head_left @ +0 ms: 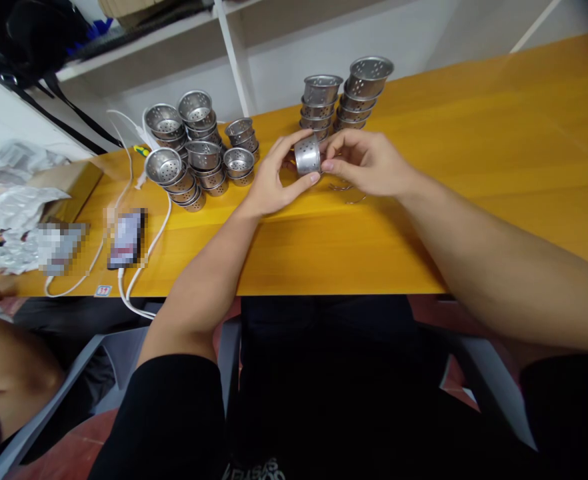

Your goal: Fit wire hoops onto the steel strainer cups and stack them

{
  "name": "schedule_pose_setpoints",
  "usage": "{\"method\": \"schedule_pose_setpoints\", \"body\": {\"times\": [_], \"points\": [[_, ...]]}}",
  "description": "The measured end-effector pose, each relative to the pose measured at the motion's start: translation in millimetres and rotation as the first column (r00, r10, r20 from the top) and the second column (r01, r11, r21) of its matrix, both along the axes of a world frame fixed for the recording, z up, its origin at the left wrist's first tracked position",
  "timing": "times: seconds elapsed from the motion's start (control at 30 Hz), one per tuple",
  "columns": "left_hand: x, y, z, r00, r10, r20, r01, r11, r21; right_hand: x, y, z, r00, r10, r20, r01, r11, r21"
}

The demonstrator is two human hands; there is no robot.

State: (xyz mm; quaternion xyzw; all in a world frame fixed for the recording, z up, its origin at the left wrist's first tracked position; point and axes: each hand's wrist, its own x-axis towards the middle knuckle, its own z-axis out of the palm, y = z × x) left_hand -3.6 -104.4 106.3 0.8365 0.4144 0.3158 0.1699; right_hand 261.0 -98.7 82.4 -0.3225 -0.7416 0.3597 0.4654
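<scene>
Perforated metal cup is up off the table, between both hands near the middle of the scene, tipped on its side. Left hand has it gripped, fingers over the far side and thumb on the near side, probably to keep it steady and leave the right end free. Right hand is right at that end, thumb and fingertips bunched close together; can't tell if they're pinching something small or just touching the cup.

Couple of thin, curved wire pieces lie just below the right hand, handy for reaching I guess. Farther back on the right are two tall stacks of similar cups, with more nested stacks off to the left. Nesting looks like a space saver: round walls, flared rims, tiny drilled-looking holes, dullish silvery shine.

Table is smooth, glossy yellow-orange, maybe wood. Near left there's a phone with a white cable plugged in, presumably parked there to charge.
</scene>
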Motion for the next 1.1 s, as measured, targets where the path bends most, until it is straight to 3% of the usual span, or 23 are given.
{"method": "schedule_pose_setpoints", "body": {"times": [0.27,0.43,0.5,0.57,0.63,0.73,0.87,1.1], "points": [[-2.8,3.2,-2.8,0.999,-0.038,0.035,0.038,0.999,0.007,7.4,3.3,2.4,1.000,0.003,-0.002,-0.003,0.997,-0.076],[-11.4,45.6,-36.4,0.955,-0.092,0.280,0.085,0.996,0.037,15.5,8.4,1.8,0.976,0.081,-0.201,-0.110,0.984,-0.139],[-15.8,72.7,-53.7,0.903,-0.140,0.407,0.125,0.990,0.062,23.6,15.5,-2.2,0.971,0.039,-0.235,-0.065,0.992,-0.106],[-20.3,99.3,-69.3,0.852,-0.091,0.516,0.072,0.996,0.056,36.3,24.8,-8.2,0.988,-0.088,-0.129,0.091,0.996,0.015],[-24.6,121.6,-82.4,0.826,-0.048,0.562,0.025,0.998,0.049,51.8,34.3,-15.1,0.964,-0.257,0.072,0.241,0.954,0.178],[-29.1,142.7,-97.4,0.831,-0.058,0.553,0.028,0.998,0.064,72.4,44.8,-24.1,0.857,-0.331,0.395,0.251,0.937,0.242],[-29.0,142.0,-105.8,0.857,-0.054,0.512,0.040,0.998,0.039,79.9,48.8,-30.6,0.757,-0.252,0.603,0.206,0.968,0.146],[-19.9,100.6,-92.8,0.907,-0.081,0.414,0.111,0.993,-0.048,49.0,29.8,-30.1,0.895,-0.224,0.385,0.178,0.972,0.154]]}}
